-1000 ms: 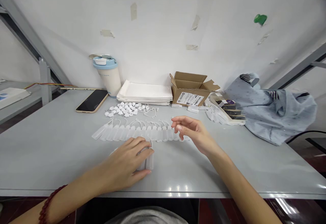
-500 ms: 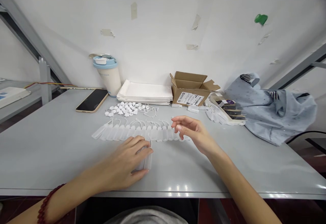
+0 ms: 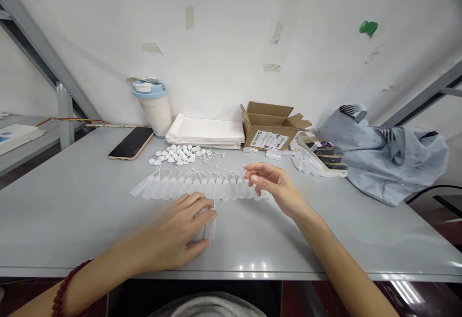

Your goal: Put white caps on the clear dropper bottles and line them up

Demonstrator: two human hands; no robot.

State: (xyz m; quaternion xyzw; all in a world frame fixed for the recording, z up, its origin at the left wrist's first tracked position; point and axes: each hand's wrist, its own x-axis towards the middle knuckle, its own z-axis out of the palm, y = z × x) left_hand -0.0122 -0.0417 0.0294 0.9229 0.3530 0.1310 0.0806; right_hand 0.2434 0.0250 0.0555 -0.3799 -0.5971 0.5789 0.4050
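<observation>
A row of frosted plastic sleeves (image 3: 168, 188) with white string loops at their tops lies side by side across the middle of the table. In front of this row, my left hand (image 3: 182, 228) is curved over a few more frosted plastic sleeves (image 3: 210, 230), thumb at their lower end and fingers at the upper. Part of these sleeves is hidden beneath the palm. My right hand (image 3: 272, 184) hovers at the row's right end, its fingers loosely bent and apart, with nothing visible in them. Behind the row lies a heap of small white caps (image 3: 180, 154) beside loose strings (image 3: 214, 158).
At the back stand a blue-lidded cup (image 3: 153, 107), a stack of white sheets (image 3: 205, 132) and an open cardboard box (image 3: 269, 127). A phone (image 3: 131, 142) lies at the left. On the right are a plastic-wrapped pack (image 3: 321, 153) and a crumpled light-blue cloth (image 3: 393, 163).
My right hand has shifted very slightly to the right. My left hand stays over the same sleeves, and the row is unchanged.
</observation>
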